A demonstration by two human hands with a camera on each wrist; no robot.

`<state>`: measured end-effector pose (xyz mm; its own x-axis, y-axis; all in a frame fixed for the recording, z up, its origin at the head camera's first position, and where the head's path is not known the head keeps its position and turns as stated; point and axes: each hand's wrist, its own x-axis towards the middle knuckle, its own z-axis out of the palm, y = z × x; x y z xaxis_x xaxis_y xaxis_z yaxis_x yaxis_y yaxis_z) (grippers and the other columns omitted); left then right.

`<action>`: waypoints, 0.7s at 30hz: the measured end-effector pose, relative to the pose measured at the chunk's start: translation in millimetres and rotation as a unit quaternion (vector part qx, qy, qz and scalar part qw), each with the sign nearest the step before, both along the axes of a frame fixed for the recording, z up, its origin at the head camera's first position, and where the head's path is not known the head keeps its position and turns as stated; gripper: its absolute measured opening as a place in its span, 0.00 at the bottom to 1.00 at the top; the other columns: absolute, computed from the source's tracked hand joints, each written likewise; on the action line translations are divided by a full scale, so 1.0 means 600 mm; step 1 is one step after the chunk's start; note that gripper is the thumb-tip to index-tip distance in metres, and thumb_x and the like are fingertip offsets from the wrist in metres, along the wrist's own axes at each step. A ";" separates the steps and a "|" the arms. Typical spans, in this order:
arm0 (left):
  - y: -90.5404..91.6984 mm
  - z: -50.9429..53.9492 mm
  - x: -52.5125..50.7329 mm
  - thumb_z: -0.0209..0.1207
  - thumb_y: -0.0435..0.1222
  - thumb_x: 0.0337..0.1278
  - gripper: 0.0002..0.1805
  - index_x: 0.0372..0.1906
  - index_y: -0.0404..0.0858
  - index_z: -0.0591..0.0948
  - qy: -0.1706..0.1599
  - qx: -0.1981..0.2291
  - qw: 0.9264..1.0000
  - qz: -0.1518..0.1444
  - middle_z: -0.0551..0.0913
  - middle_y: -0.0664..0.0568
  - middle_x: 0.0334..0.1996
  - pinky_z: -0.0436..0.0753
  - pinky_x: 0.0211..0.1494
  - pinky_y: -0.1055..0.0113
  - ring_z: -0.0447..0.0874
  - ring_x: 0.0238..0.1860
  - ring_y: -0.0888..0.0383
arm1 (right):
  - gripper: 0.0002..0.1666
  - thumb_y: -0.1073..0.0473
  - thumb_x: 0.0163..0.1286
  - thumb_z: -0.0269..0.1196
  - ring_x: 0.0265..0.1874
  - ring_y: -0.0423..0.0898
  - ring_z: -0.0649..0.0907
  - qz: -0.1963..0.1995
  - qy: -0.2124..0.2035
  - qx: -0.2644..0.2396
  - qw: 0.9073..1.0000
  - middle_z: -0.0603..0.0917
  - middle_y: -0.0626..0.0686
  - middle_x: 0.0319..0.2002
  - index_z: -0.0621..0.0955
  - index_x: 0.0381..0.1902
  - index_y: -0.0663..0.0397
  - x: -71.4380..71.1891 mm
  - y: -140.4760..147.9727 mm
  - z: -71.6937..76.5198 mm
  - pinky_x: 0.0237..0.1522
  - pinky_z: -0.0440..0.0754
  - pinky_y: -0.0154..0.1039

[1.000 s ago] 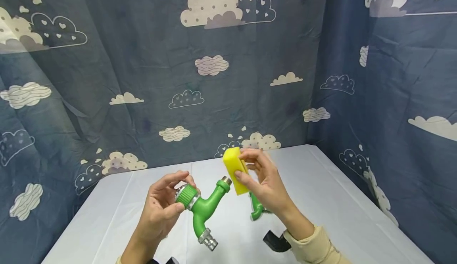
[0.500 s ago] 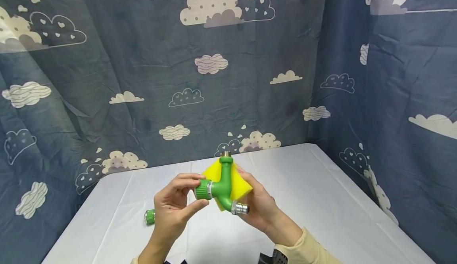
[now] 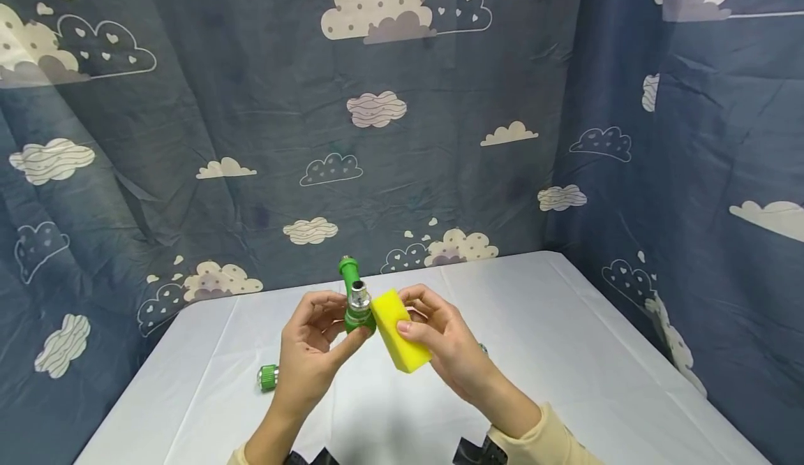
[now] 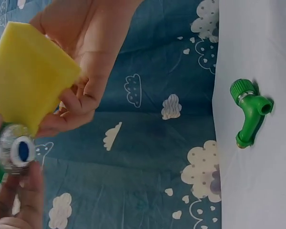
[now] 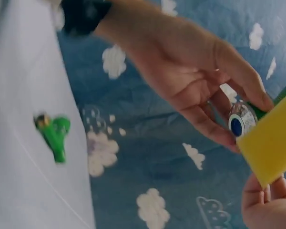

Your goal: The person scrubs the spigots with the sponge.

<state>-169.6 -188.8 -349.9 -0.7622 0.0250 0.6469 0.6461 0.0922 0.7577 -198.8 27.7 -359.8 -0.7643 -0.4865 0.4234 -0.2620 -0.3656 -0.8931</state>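
Holding a green faucet (image 3: 359, 320) above the white table (image 3: 534, 332) in my left hand (image 3: 312, 350), pinching a yellow sponge (image 3: 398, 332) beside it in my right hand (image 3: 451, 348), another faucet (image 3: 268, 378) mostly hidden by my wrist (image 3: 287, 403).

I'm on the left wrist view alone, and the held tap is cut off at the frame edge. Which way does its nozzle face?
Observer: In the head view, the nozzle of the tap faces the viewer, open end showing.
Operator: The sponge blocks my sight of the right thumb. Where is it?
Observer: The head view shows the right hand with its thumb on the near side of the sponge.
Operator: Is the right sleeve clear of the sponge?
Observer: Yes, in the head view the cream sleeve ends back on the forearm, short of the sponge.
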 end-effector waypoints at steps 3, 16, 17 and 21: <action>-0.001 0.002 0.001 0.70 0.21 0.61 0.32 0.69 0.32 0.73 -0.032 -0.013 0.999 -0.020 0.86 0.52 0.53 0.93 0.55 0.65 0.90 0.48 0.58 | 0.15 0.64 0.74 0.65 0.53 0.47 0.83 -0.071 0.102 0.039 0.991 0.81 0.54 0.57 0.79 0.56 0.49 0.004 0.001 0.002 0.49 0.85 0.37; -0.008 -0.001 -0.002 0.63 0.23 0.69 0.28 0.71 0.35 0.73 -0.084 0.010 0.993 -0.082 0.91 0.57 0.50 0.92 0.53 0.67 0.90 0.48 0.60 | 0.24 0.68 0.59 0.76 0.59 0.53 0.83 -0.314 0.373 0.121 0.865 0.80 0.54 0.61 0.84 0.52 0.47 -0.020 0.006 -0.006 0.53 0.92 0.42; -0.007 -0.002 -0.003 0.63 0.22 0.68 0.28 0.71 0.35 0.73 -0.079 0.013 0.994 -0.075 0.91 0.57 0.50 0.92 0.53 0.67 0.90 0.48 0.60 | 0.25 0.69 0.57 0.76 0.59 0.54 0.83 -0.318 0.390 0.116 0.856 0.80 0.55 0.61 0.84 0.52 0.48 -0.020 0.007 -0.006 0.53 0.92 0.43; -0.005 -0.006 -0.006 0.63 0.18 0.65 0.30 0.70 0.32 0.72 -0.045 0.006 0.996 -0.072 0.90 0.57 0.53 0.91 0.56 0.69 0.90 0.50 0.61 | 0.28 0.68 0.54 0.78 0.58 0.54 0.81 -0.283 0.466 0.108 0.831 0.79 0.58 0.61 0.84 0.53 0.48 -0.012 0.004 -0.003 0.53 0.87 0.39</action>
<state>-173.0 -192.1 -353.5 -0.8068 0.1303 0.5763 0.5807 -0.0057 0.8141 -206.0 29.9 -361.8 -0.2858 -0.3022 0.9094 -0.9524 0.1948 -0.2345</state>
